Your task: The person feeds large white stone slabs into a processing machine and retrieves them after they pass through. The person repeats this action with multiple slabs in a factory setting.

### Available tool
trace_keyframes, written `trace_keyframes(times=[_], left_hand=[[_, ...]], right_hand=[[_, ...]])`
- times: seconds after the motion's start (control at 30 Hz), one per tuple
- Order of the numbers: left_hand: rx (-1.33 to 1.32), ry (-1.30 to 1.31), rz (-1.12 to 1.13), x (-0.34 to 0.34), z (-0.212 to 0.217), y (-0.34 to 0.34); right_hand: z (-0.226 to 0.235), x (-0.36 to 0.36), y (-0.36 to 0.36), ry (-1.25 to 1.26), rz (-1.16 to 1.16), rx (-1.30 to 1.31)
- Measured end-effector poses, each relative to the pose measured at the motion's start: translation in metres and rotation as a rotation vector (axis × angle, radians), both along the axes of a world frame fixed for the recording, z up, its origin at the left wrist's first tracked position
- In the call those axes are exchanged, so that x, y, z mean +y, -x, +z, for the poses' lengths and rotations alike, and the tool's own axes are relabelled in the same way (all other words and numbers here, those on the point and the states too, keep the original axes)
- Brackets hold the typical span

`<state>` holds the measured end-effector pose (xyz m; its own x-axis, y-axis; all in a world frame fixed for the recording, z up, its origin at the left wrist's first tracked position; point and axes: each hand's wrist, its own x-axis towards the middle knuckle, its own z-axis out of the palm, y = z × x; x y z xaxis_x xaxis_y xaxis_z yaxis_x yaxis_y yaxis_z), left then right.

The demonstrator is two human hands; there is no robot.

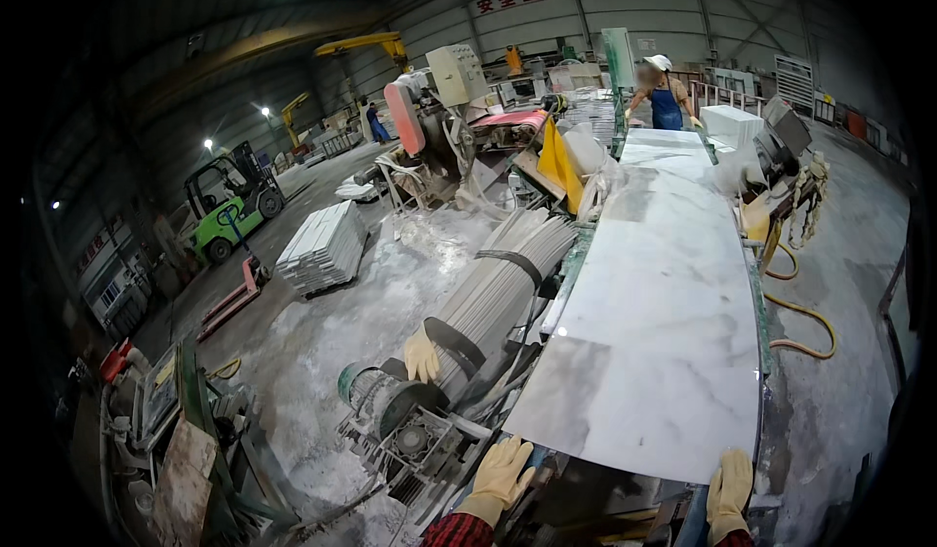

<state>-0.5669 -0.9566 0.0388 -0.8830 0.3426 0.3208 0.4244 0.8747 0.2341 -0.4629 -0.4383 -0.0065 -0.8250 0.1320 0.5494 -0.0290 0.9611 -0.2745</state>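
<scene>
A long white marble slab (673,352) with grey veins lies on the machine line in front of me, its near edge toward my body. My left hand (498,474), in a cream work glove, is beside the slab's near left corner, fingers stretched out and somewhat spread. At the near right corner is my right hand (730,493), also gloved, fingers extended forward along the edge; whether it presses on the slab I cannot tell. Neither hand shows anything grasped. Farther along, more pale stone (669,152) lies on the line.
A motor (381,401) and a strapped grey ribbed bundle (508,264) stand left of the line, with a loose glove (422,355) on top. A co-worker (667,98) stands at the far end. Stacked slabs (327,244), a pallet jack (234,298) and a green forklift (232,201) are leftward; a yellow hose (825,337) rightward.
</scene>
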Motion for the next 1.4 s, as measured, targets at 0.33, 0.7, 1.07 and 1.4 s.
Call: trace_keyframes(times=[0.33,0.7,1.07,1.4], left_hand=[[0.007,-0.008,0.019,-0.006,0.0,-0.011],[0.018,0.015,0.007,-0.005,0.007,-0.013],[-0.037,-0.027,0.022,-0.01,0.0,-0.019],[-0.002,-0.017,0.049,-0.014,-0.003,-0.026]], right_hand=[[0.019,-0.006,0.006,0.007,-0.034,-0.256],[0.024,-0.016,0.004,-0.081,-0.048,-0.037],[0.038,-0.021,0.0,0.049,-0.046,-0.268],[0.032,-0.02,-0.002,0.044,0.007,-0.186]])
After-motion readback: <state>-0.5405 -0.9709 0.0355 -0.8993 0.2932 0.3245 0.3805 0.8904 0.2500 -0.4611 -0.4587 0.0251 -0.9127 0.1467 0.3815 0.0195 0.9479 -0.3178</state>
